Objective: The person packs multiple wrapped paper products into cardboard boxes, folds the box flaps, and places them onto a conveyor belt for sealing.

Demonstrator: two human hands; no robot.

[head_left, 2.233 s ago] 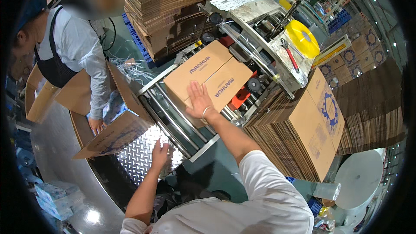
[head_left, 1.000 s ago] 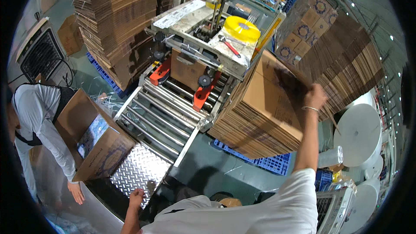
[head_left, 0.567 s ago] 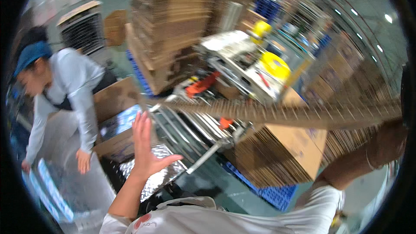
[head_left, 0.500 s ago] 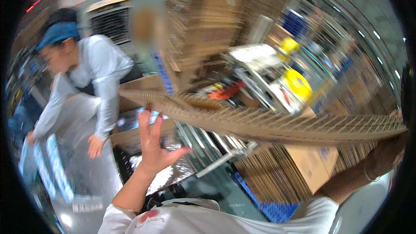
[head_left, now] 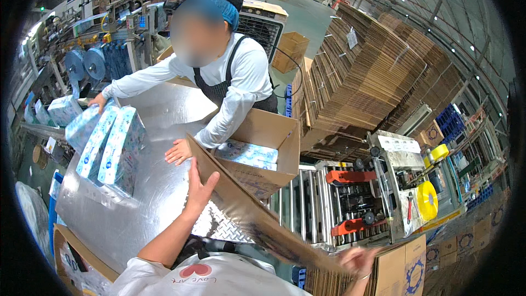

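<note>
A flat folded cardboard carton [head_left: 257, 216] stretches slantwise between my hands. Its right end is in the grip of my right hand [head_left: 359, 260], which is slightly blurred. At the other end my left hand [head_left: 198, 189] rests by the carton's edge, fingers stretched and thumb apart, not closed round it. Just beyond stands an open cardboard box [head_left: 285, 151] with blue-and-white packs [head_left: 249, 153] inside. Across the metal table [head_left: 159, 170], a co-worker [head_left: 235, 71] has one hand on a group of similar packs [head_left: 118, 145] and the other flat near my left hand.
A roller conveyor [head_left: 307, 203] with a taping machine [head_left: 402, 181] and yellow tape rolls lies to the right. Tall stacks of flat cartons [head_left: 356, 82] stand behind it. More flat cartons [head_left: 400, 266] are beside my right hand. At lower left is a carton with plastic wrapping [head_left: 82, 266].
My view has swung left toward the table. The flat carton has come round with its left end near the open box, and my left hand is now against it. The co-worker has reached to the packs.
</note>
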